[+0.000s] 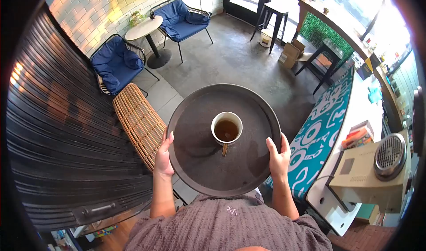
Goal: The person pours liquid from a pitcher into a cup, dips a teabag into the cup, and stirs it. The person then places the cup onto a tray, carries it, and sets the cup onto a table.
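A round dark brown serving tray is held level in front of my body. On it, a little above the middle, stands a white cup with brown liquid inside. The cup's handle points toward me. My left hand grips the tray's left rim, thumb on the edge and the other fingers hidden below. Opposite it, my right hand holds the right rim, its thumb over the edge and fingers wrapped round the side.
Two blue-cushioned chairs and a small round table stand at the far left. A rattan bench lines the dark slatted wall. On the right runs a teal-patterned counter with a beige machine. Stools and a cardboard box are ahead.
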The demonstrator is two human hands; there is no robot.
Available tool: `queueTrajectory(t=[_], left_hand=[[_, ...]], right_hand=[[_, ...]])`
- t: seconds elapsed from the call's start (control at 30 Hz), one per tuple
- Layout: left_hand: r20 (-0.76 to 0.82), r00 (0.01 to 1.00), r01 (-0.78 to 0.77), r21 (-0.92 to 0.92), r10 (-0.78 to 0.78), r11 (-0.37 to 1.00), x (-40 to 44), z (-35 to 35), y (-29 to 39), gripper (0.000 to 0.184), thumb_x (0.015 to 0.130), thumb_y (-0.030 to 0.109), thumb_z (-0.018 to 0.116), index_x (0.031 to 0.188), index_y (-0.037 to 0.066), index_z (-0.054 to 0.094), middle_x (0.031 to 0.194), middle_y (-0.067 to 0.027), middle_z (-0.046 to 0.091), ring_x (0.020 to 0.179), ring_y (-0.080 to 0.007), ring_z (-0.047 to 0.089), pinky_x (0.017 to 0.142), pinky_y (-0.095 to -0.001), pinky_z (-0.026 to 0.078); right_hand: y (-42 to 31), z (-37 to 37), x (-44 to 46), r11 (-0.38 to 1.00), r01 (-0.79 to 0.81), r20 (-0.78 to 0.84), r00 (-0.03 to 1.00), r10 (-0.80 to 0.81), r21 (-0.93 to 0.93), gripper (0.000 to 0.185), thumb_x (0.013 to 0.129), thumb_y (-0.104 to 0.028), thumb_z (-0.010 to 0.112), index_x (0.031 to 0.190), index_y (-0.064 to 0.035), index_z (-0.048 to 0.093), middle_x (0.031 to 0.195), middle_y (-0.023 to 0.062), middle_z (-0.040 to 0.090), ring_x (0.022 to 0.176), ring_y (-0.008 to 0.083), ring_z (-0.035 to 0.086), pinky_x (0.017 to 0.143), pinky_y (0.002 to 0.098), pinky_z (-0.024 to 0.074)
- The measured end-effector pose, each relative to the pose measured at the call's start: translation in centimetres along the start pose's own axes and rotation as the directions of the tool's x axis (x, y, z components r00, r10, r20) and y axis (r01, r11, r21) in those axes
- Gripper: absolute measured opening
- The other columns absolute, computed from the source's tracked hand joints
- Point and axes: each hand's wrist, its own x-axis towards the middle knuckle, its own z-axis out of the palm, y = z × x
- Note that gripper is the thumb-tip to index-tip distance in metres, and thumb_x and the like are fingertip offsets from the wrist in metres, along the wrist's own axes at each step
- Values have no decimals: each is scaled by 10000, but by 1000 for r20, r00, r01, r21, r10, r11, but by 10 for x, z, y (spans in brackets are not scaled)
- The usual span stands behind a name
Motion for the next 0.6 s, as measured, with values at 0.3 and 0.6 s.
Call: queueTrajectory(t=[0.3,0.6], left_hand=[[-108,992,-65,-8,64,998,123,-4,35,381,973,246,497,1328,110,484,1295,-81,537,1185,-242,520,1014,-416,422],[-280,933,-237,-5,226,972,259,40,86,428,977,294,493,1313,28,483,1287,-96,552,1178,-239,530,1012,-391,417]], right_hand=[[20,84,146,1000,5,120,993,-9,31,341,870,-103,658,1168,28,558,1035,55,631,940,116,579,846,247,453],[11,182,339,998,2,342,939,-24,65,392,870,-114,671,1212,21,534,1056,53,633,941,115,586,852,256,461]])
